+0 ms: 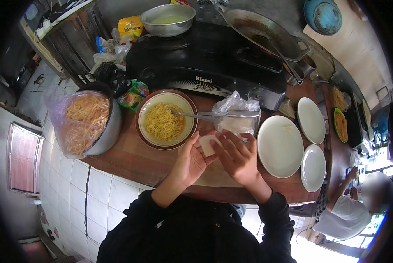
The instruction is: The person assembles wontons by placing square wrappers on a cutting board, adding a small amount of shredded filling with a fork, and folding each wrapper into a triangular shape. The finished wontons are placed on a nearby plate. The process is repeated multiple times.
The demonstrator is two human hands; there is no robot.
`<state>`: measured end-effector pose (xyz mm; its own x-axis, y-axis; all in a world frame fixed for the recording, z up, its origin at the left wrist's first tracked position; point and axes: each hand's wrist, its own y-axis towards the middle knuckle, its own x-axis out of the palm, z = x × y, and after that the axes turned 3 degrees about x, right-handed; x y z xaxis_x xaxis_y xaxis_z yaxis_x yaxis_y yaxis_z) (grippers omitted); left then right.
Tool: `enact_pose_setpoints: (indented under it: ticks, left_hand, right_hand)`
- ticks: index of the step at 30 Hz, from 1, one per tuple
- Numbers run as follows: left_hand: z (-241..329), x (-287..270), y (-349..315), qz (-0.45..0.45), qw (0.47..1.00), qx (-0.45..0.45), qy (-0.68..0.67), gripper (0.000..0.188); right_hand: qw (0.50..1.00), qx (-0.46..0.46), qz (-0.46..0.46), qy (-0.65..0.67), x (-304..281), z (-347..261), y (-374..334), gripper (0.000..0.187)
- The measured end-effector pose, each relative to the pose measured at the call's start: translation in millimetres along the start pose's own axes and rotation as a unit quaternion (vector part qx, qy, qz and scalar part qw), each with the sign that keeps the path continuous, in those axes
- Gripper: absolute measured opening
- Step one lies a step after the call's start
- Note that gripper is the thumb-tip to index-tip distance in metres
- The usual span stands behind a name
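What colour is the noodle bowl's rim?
The rim is reddish-brown, circling a cream inside; it shows in the head view.

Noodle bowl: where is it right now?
In the head view, the noodle bowl sits left of centre on the brown table, between the grey pot and the clear plastic bag.

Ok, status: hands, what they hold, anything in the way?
Left hand holding pale square sheet. Right hand on it, partly covering it. Clear plastic bag just beyond right hand; noodle bowl ahead of left.
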<state>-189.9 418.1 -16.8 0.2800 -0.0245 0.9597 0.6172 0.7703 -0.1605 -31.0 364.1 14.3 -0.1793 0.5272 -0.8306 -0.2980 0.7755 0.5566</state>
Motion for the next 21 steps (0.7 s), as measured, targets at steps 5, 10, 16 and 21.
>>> enact_pose_setpoints:
  ticks: [5, 10, 16, 21]
  left_hand:
    - [16, -16, -11, 0.016, 0.991, -0.034, 0.128, 0.045]
    - [26, -37, -28, 0.057, 0.992, -0.045, 0.099, 0.046]
    - [16, -48, -36, 0.071, 0.992, -0.066, 0.082, 0.046]
    - [10, -52, -35, 0.071, 0.993, -0.079, 0.043, 0.043]
  right_hand:
    - [0.994, -0.038, -0.026, 0.095, 13, -6, 0, 0.032]
    - [0.940, 0.193, -0.092, 0.267, 36, 20, 0, 0.020]
    - [0.939, 0.232, -0.120, 0.223, 88, 15, 16, 0.028]
    - [0.843, 0.310, 0.103, 0.428, 112, 2, 56, 0.030]
